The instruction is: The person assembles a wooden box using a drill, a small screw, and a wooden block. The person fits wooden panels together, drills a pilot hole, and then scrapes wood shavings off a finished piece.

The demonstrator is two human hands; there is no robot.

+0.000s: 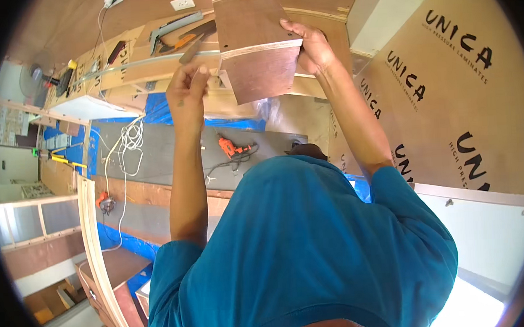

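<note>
My right hand (312, 45) grips the right edge of a brown plywood box (255, 39) and holds it up in front of a wooden ledge (150, 66). The box's pale ply edge faces me. My left hand (188, 87) is raised just left of the box's lower corner, with its fingers closed and pinched together. A brown-handled tool (192, 49) sits right above its knuckles; I cannot tell whether the hand holds it. Both forearms reach up from my teal shirt (302, 250).
The ledge carries a grey caulking gun (175, 26), an orange-handled tool (180, 42) and a clear tube. Below lie an orange drill (228, 146), a white cable (130, 141) and blue tarp (158, 109). Brown laminate sheets (448, 94) lean at right. A fan (35, 74) stands far left.
</note>
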